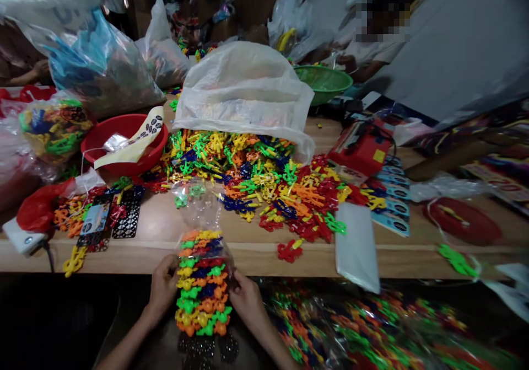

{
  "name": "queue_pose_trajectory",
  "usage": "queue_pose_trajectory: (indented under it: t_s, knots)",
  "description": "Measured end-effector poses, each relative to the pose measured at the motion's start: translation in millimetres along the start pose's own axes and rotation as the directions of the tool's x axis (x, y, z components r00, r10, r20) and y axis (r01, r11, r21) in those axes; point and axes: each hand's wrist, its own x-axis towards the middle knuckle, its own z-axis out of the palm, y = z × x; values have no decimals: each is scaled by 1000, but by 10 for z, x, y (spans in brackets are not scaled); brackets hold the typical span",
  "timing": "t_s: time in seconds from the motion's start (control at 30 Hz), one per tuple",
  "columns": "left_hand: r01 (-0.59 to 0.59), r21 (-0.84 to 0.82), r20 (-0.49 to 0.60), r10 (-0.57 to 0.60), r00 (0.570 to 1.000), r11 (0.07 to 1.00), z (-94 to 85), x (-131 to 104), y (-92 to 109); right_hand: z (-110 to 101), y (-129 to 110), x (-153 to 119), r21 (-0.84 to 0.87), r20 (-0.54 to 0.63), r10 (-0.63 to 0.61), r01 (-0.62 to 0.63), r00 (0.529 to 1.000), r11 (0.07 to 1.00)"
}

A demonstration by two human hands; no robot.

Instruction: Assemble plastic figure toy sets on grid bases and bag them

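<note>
A clear plastic bag (202, 287) filled with rows of green, orange, yellow, red and blue plastic figures hangs in front of the table's near edge. My left hand (165, 283) pinches its left side, and my right hand (244, 295) grips its right side. The bag's transparent upper end lies over the tabletop (159, 215). Beyond it spreads a large pile of loose coloured figures (248, 171), spilling out of a big white sack (248, 89).
Left of the pile are a red bowl (155, 152) and a black perforated tray (127, 215). To the right are flat clear bags (357, 243), blue cards (392, 193) and a red machine (359, 149). Filled bags (372, 326) lie below the table edge. People sit behind.
</note>
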Motion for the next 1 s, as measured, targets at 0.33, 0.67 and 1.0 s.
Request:
queue_pose_trajectory:
  t_s: [0.33, 0.67, 1.0]
  knots:
    - [-237, 16, -309, 230, 923, 971, 130, 318, 35, -32, -434, 469, -226, -326, -460, 405, 826, 886]
    - [-628, 205, -50, 649, 759, 750, -297, -248, 182, -214, -532, -58, -252, -134, -705, 664, 696, 704]
    - [-810, 217, 152, 801, 579, 544, -230, -204, 673, -298, -868, 1, -168, -107, -640, 621, 761, 766]
